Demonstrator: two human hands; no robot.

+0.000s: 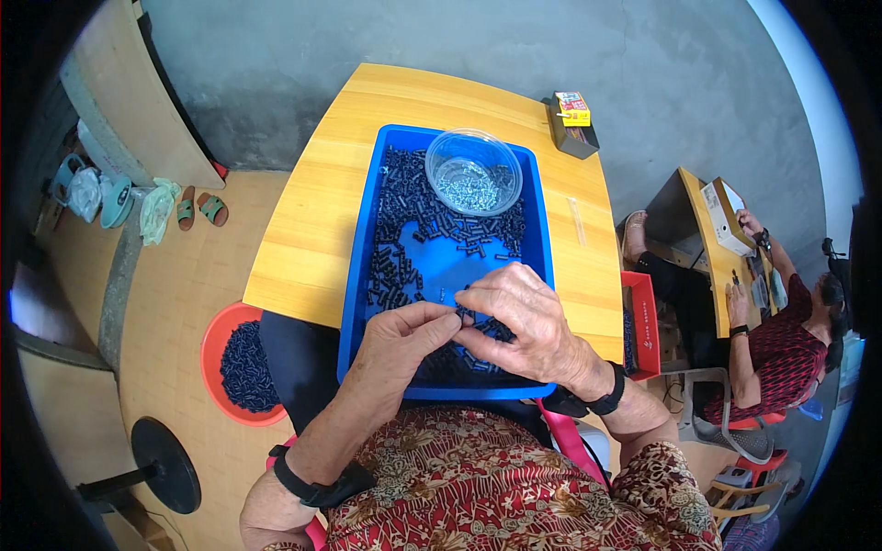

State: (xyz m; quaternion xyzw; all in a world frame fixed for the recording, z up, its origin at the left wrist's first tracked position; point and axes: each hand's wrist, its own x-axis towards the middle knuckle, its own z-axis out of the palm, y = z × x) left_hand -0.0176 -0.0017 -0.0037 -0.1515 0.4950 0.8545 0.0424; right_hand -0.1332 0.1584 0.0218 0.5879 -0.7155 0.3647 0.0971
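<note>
Both hands (469, 331) over blue tray (358, 275)

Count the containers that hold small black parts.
3. The blue tray sits on the wooden table under both hands. The round red basin is on the floor at the person's left. The red bin hangs off the table's right edge, its contents mostly hidden.

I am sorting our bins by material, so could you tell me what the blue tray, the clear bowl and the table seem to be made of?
Blue tray: apparently moulded plastic, evenly coloured with a slight sheen. Clear bowl: probably thin transparent plastic, since its contents show through. Table: looks like pale wood or laminate with lengthwise grain lines.
</note>
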